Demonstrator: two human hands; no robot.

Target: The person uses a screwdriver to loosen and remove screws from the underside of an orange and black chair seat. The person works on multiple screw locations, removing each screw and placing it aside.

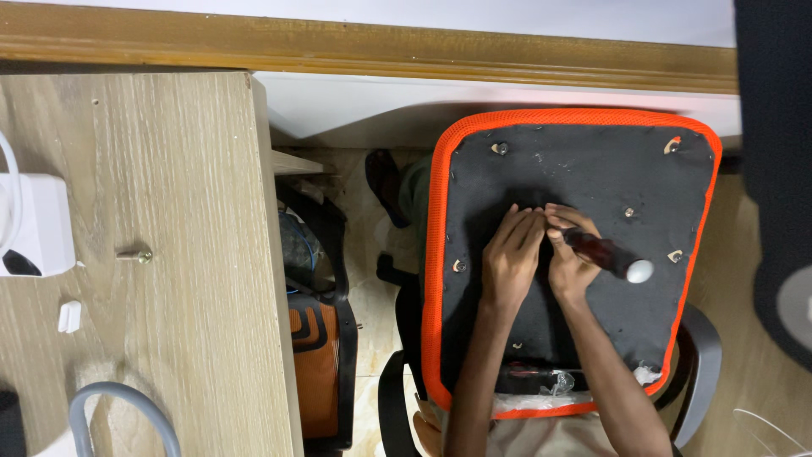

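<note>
Right hand (568, 264) gripping screwdriver (606, 254), left hand (512, 254) flat, fingers together – mid seat underside (592, 165), orange edge (434, 254) well apart, desk (169, 254) beside

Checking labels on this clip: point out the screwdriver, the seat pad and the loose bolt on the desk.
screwdriver (607, 252): head view, on its dark handle, in the right hand.
seat pad (584, 165): head view, on its black underside, above the hands.
bolt (135, 255): head view, on its shank, lying on the desk.
</note>
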